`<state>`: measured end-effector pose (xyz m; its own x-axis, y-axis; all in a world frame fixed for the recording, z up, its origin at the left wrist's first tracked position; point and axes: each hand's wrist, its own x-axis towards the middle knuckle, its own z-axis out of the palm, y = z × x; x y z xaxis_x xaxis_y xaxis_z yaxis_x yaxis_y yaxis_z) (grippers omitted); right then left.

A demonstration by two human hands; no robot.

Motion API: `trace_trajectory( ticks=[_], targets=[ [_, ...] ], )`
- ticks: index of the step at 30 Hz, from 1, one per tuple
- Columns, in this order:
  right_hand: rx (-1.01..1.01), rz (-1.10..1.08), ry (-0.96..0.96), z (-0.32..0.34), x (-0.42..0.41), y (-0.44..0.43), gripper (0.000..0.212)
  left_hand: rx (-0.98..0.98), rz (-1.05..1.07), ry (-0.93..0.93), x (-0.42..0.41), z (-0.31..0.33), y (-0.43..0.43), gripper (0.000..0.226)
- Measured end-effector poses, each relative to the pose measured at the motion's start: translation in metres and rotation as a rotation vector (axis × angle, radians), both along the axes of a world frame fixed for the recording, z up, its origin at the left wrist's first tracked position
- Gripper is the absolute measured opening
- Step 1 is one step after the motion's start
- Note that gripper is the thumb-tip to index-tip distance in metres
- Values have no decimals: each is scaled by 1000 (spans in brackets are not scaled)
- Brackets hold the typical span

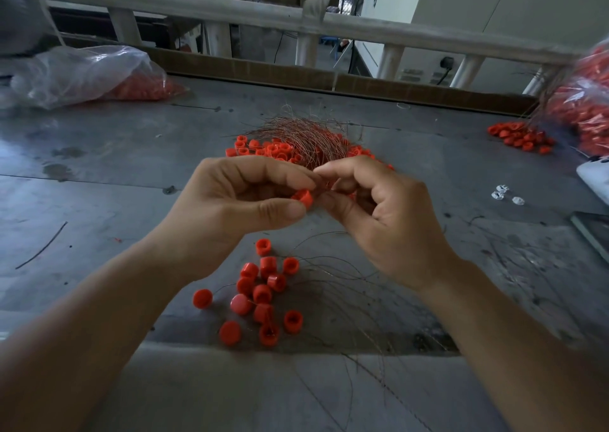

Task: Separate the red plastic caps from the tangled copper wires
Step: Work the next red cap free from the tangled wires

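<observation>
My left hand pinches a small red plastic cap between thumb and forefinger; my right hand pinches the thin copper wire at its mouth. Cap seems light and rigid, wire hair-fine and kinkable: I'd grip close in.

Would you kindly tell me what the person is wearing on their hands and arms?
Nothing shows: the left hand and right hand are bare, with no gloves, rings or watch. The left forearm and right forearm are uncovered down to the frame's edge, no sleeve in view. The nails look short and unpainted.
</observation>
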<state>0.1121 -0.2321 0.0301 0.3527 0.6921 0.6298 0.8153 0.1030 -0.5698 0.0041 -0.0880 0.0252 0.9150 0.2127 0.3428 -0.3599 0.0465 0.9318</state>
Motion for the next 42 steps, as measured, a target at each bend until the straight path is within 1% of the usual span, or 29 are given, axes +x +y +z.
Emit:
trace_trajectory(
  ticks=[5, 8, 11, 13, 16, 18, 20, 22, 24, 29, 36, 42],
  targets=[
    [-37, -79, -71, -1, 7, -1, 15, 9, 18, 13, 1, 0, 0, 38],
    [-83, -96, -68, -2, 8, -2, 16, 57, 66, 34, 2, 0, 1, 39],
    [-96, -79, -40, -2, 6, -1, 13, 85, 90, 66, 3, -1, -1, 29],
    [-99, -61, -25, -3, 4, -1, 10, 90, 85, 72, 2, -2, -2, 30],
    [-95, -108, -37, -1, 5, -2, 8, 104, 106, 66, 2, -2, -2, 33],
    [-52, -145, 1, 3, 8, -4, 8, 116, 154, 62, 3, -2, -2, 32],
    [15, -145, 89, 7, 9, -7, 9, 136, 194, 61, 4, -2, -2, 24],
    [60, -117, 145, 9, 8, -8, 10, 161, 218, 66, 4, -2, -4, 24],
    [64, -88, 154, 9, 5, -7, 10, 183, 226, 74, 4, -3, -5, 27],
    [22, -15, 173, 8, 1, -6, 14, 137, 231, 93, 6, -3, -6, 27],
    [17, -4, 187, 9, 2, -6, 17, 107, 208, 63, 5, -2, -4, 24],
    [12, -13, 198, 10, 2, -7, 17, 4, 170, 100, 5, -3, 0, 25]
  ],
)
